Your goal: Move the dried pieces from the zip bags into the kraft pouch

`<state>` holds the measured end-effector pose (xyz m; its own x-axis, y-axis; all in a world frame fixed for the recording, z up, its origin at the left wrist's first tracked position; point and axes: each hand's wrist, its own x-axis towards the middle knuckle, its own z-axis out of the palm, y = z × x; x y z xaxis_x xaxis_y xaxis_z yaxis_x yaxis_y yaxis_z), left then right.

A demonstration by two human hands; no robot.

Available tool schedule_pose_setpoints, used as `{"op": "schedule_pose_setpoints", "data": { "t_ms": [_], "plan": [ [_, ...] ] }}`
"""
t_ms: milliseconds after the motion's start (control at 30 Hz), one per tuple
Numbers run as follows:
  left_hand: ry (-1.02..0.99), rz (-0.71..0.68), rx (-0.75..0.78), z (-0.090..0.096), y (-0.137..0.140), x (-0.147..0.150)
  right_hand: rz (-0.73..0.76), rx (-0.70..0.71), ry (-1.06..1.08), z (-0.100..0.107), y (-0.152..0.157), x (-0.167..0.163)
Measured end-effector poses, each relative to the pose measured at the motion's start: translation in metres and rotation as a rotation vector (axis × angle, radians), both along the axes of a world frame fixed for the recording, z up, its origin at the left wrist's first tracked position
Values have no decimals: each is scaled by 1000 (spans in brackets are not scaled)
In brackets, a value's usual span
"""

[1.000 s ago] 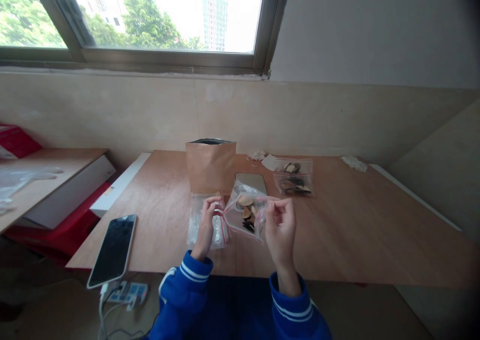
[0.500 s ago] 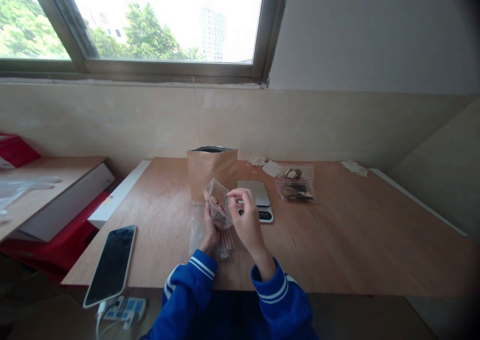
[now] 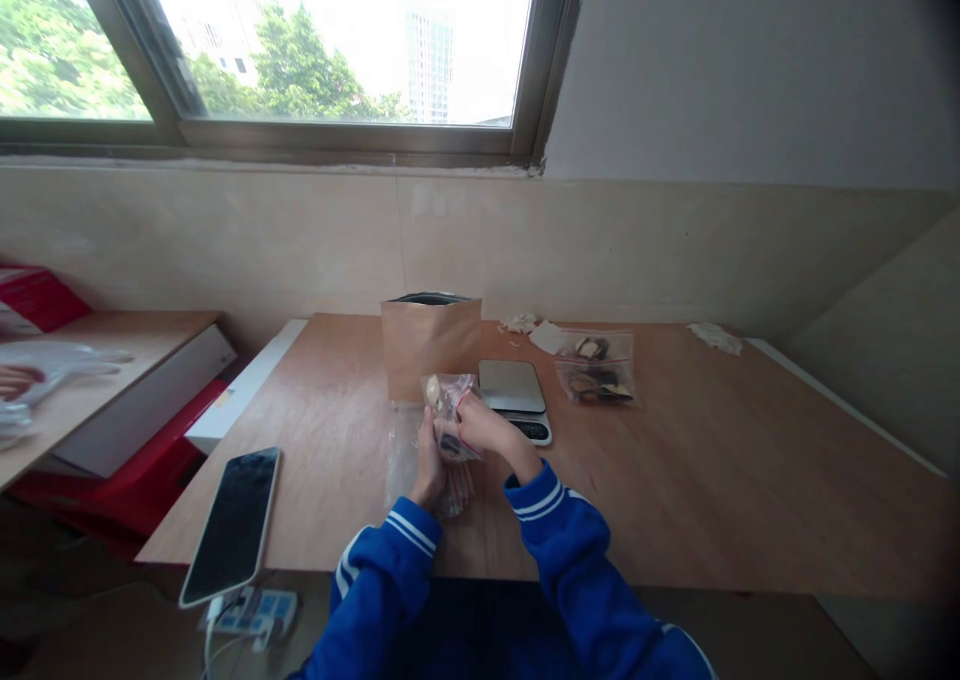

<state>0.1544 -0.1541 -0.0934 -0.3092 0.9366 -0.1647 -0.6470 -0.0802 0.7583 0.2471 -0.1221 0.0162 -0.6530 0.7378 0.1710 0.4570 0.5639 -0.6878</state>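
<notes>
Both hands are closed on 1 small zip bag (image 3: 448,410), held upright just above the worktop (image 3: 675,480) in front of the brown paper pouch (image 3: 430,345). The left hand (image 3: 429,457) grips its lower part; the right hand (image 3: 480,422) pinches the red seal strip at the top.

Compared with 1.0 s ago, the bag is no longer stretched wide between 2 separated hands. The hands have come together and the bag is bunched, contents at the bottom. Judgement: the mouth appears pressed shut; the seal cannot be confirmed.

A stack of empty bags (image 3: 409,460) lies beneath the hands. The scale (image 3: 514,390) sits just beside them, bare. A second filled bag (image 3: 596,368) lies beyond; a phone (image 3: 232,522) rests at the left edge.
</notes>
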Motion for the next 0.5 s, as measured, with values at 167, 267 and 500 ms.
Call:
{"op": "schedule_pose_setpoints", "data": {
  "t_ms": [167, 267, 500],
  "plan": [
    [142, 79, 73, -2, 0, -2, -42, 60, 26, -6, 5, -4],
    [92, 64, 43, 0, 0, -2, -86, 24, 109, -10, 7, -5],
    [-15, 16, 17, 9, -1, -1, -141, -98, 188, -12, 9, -1]
  ]
}}
